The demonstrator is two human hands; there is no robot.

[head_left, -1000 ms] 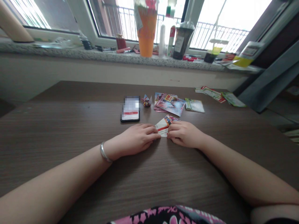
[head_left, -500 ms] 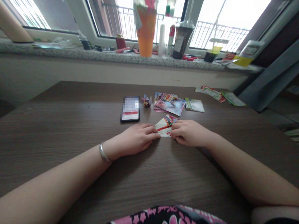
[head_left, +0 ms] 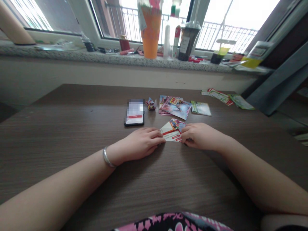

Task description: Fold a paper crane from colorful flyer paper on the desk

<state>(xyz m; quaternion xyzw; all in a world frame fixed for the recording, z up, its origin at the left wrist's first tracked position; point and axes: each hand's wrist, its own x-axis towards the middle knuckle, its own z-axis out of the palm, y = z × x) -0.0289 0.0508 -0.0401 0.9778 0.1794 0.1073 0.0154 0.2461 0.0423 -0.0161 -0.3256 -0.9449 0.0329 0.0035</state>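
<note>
A small folded printed paper [head_left: 171, 136], cream with red strips and a colourful printed corner, lies on the brown table between my hands. My left hand [head_left: 146, 141], with a silver bangle at the wrist, presses its closed fingertips onto the paper's left end. At the right edge my right hand [head_left: 198, 136] has its fingers curled and pinched on the paper; the fingertips are partly hidden. Just beyond lies a pile of colourful printed sheets [head_left: 178, 109]. A small folded paper piece [head_left: 151, 104] stands to the left of that pile.
A phone [head_left: 134, 119] with a blurred screen lies beyond my left hand. Green-and-white papers [head_left: 201, 108] and more printed strips [head_left: 220, 96] lie at the back right. On the stone windowsill [head_left: 108, 57] stand an orange cup [head_left: 151, 35], a dark drink cup [head_left: 188, 41] and several bottles.
My right hand has shifted slightly to the right along the folded paper, uncovering more of its red-printed right part. My left hand stays in place.
</note>
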